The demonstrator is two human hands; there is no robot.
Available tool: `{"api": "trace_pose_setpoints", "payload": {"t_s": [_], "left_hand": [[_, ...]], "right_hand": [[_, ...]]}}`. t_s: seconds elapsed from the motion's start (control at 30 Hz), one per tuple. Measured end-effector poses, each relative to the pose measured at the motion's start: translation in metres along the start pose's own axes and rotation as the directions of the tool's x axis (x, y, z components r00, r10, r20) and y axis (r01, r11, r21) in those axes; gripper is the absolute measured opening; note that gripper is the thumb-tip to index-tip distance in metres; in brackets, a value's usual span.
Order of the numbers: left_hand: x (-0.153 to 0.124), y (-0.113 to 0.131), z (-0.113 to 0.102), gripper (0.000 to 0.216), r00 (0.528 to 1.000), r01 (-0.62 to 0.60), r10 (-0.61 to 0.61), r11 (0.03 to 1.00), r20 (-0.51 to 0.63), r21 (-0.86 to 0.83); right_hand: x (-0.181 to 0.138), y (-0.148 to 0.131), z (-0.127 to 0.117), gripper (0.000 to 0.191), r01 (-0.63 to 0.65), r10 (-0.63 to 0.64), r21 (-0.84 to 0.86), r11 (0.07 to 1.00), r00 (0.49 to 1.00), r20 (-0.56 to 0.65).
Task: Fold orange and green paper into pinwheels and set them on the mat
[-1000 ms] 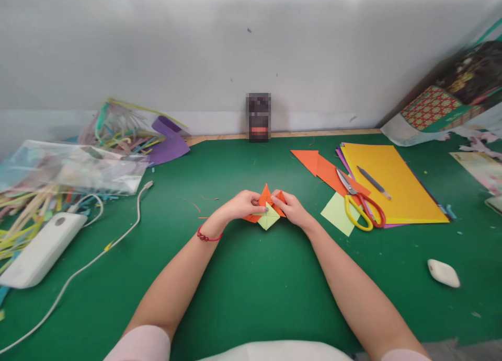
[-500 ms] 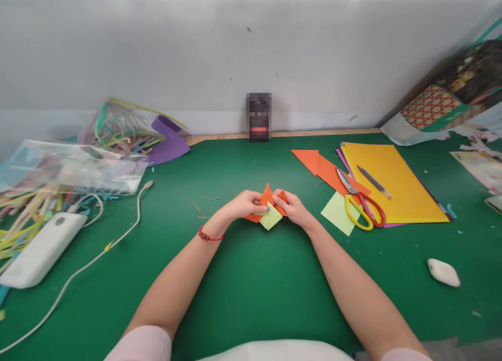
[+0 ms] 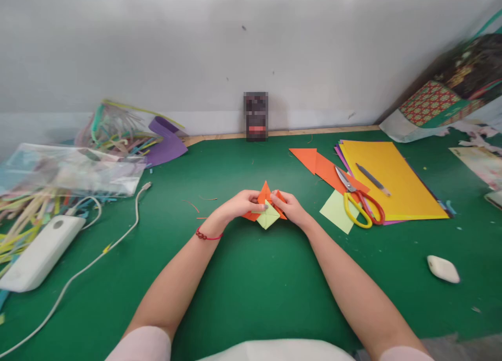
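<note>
Between my two hands is a folded paper piece (image 3: 268, 218), with orange points around a light green folded square. My left hand (image 3: 243, 203) grips it from the left, thumb pressed on the green part. From the other side my right hand (image 3: 292, 207) pinches an orange flap near the top. Fingers partly cover the folds. To the right of my hands lie a light green paper square (image 3: 335, 210) and orange paper pieces (image 3: 327, 173). Scissors (image 3: 357, 196) with one yellow and one red handle rest across them.
Yellow sheets (image 3: 380, 167) bear a dark pen (image 3: 373, 179). A white case (image 3: 443, 269) lies at the right. On the left are a white power bank (image 3: 43, 251), its cable (image 3: 88, 264), a clear plastic bag (image 3: 74, 167) and coloured strips. A pixelated dark box (image 3: 257, 116) stands by the wall.
The camera view has shifted slightly. Both hands still hold the folded paper, and the orange flap at my right fingers looks slightly differently angled.
</note>
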State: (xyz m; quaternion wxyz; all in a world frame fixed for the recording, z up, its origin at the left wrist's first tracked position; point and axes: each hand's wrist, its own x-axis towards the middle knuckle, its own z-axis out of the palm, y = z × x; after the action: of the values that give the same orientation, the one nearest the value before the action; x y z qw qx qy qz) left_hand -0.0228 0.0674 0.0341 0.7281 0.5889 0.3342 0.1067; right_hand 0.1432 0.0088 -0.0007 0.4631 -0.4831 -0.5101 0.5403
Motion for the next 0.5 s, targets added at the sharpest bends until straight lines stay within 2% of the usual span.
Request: {"api": "trace_pose_setpoints", "payload": {"t_s": [0.23, 0.5], "left_hand": [[-0.0005, -0.0026, -0.0007, 0.031, 0.999, -0.004, 0.002, 0.999, 0.041, 0.041], [-0.0017, -0.0002, -0.0006, 0.029, 0.998, 0.014, -0.013, 1.000, 0.061, -0.025]], "right_hand": [[-0.0028, -0.0055, -0.0028, 0.046, -0.018, 0.019, -0.022, 1.000, 0.999, 0.031], [-0.0046, -0.0082, -0.0024, 0.047, -0.031, 0.031, -0.008, 0.999, 0.999, 0.035]]}}
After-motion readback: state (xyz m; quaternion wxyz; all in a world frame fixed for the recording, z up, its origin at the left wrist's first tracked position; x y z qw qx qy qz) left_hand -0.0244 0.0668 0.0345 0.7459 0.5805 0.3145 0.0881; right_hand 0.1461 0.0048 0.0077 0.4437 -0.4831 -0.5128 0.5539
